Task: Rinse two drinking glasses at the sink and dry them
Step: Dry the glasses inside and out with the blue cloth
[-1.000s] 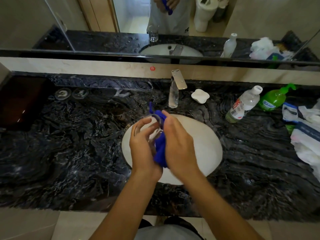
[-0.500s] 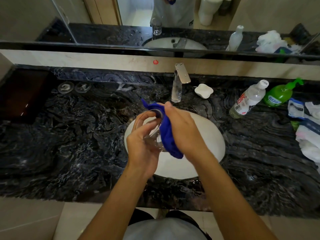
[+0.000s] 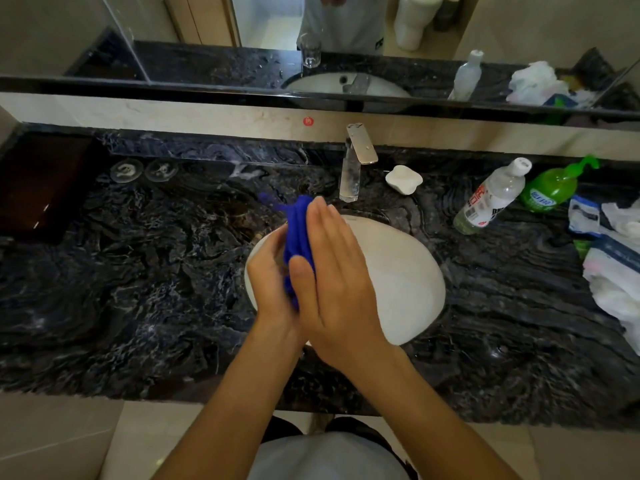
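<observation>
Over the white sink basin (image 3: 401,271), my left hand (image 3: 270,285) is wrapped around a clear drinking glass (image 3: 279,263). Only a sliver of the glass shows between my fingers. My right hand (image 3: 334,282) lies flat against a blue cloth (image 3: 298,223) and presses it onto the glass, with the cloth bunched between both hands. Another clear glass (image 3: 311,53) shows only in the mirror reflection, near the counter's front edge. I cannot see it on the counter itself.
A chrome faucet (image 3: 355,164) stands behind the basin beside a white soap dish (image 3: 403,179). On the dark marble counter (image 3: 138,271), a water bottle (image 3: 491,199), green pump bottle (image 3: 550,190) and white bags (image 3: 613,265) crowd the right. Two round clear discs (image 3: 142,170) sit back left.
My right hand has flattened and slid over the cloth, which now covers the glass. The open rim seen before is hidden. Both hands stay above the basin.
</observation>
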